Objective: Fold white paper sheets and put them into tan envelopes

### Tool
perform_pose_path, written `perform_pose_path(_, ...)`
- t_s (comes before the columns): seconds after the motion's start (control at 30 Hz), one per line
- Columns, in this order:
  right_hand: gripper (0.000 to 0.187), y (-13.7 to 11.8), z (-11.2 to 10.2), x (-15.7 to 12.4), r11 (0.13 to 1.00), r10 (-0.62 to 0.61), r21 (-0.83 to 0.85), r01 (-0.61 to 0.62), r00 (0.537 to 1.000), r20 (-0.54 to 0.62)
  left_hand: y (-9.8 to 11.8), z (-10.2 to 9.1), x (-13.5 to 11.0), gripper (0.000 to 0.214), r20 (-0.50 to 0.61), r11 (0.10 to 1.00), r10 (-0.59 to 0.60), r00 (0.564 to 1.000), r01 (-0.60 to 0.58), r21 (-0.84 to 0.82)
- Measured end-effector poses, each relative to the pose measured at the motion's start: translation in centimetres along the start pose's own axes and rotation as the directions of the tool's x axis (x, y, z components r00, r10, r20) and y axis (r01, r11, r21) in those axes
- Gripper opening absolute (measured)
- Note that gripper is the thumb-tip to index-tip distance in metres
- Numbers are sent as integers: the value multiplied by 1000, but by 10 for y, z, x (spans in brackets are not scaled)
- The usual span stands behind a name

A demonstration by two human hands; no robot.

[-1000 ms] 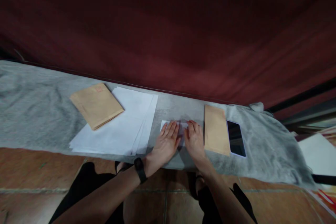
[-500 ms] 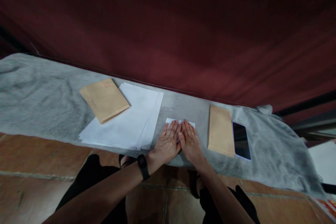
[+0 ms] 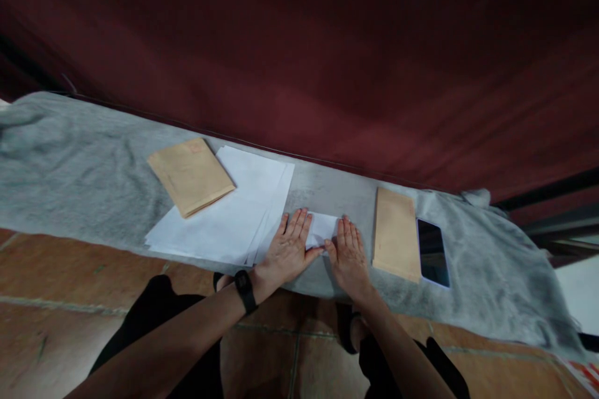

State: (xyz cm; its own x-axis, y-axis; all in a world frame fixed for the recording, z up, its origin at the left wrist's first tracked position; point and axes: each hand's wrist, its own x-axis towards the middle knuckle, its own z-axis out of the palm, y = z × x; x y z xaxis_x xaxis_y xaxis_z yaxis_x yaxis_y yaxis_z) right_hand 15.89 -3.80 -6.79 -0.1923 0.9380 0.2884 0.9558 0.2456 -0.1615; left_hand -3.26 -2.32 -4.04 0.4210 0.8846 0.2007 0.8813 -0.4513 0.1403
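Observation:
A small folded sheet of white paper [image 3: 321,229] lies on the grey cloth [image 3: 327,190] in front of me. My left hand [image 3: 289,248] presses flat over its left end, fingers stretched out and the thumb reaching toward the middle. Over the right end rests my right hand [image 3: 349,254], also flat with the fingers extended. Between the two hands the middle of the paper shows, while both its ends are covered. To the left is a stack of larger white sheets [image 3: 234,218]. Brown envelopes [image 3: 193,174] lie partly on top of that stack.
On the right lies another brown envelope [image 3: 397,234], with a phone [image 3: 433,252] beside it, its screen dark. A dark red cloth [image 3: 299,75] hangs behind the covered surface. Tiled floor [image 3: 262,355] and my legs show below the near edge.
My hands were together over the middle of the folded paper. They have slid apart, the left hand leftward and the right hand rightward, uncovering the paper's middle.

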Motion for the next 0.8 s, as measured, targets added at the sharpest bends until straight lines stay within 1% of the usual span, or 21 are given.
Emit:
perform_pose_path(0.2,71,2,1,-3,999,39,-23,-39,999,-18,-3,2,-1,80,5,1000,-10,1000,10,17)
perform_pose_path(0.43,71,5,0,-4,998,59,-20,-60,998,-9,-9,5,-3,79,-12,1000,-26,1000,26,5)
perform_pose_path(0.57,70,5,-2,-5,998,62,-15,-63,998,-22,-9,6,-2,80,2,999,-31,1000,31,19)
perform_pose_path(0.7,71,-1,-6,-5,998,60,-4,-60,996,-70,-8,4,-2,77,2,999,-40,999,40,21)
perform_pose_path(0.8,68,-11,-9,-2,1000,27,17,-26,998,-54,-7,0,0,75,-3,999,-37,999,37,17)
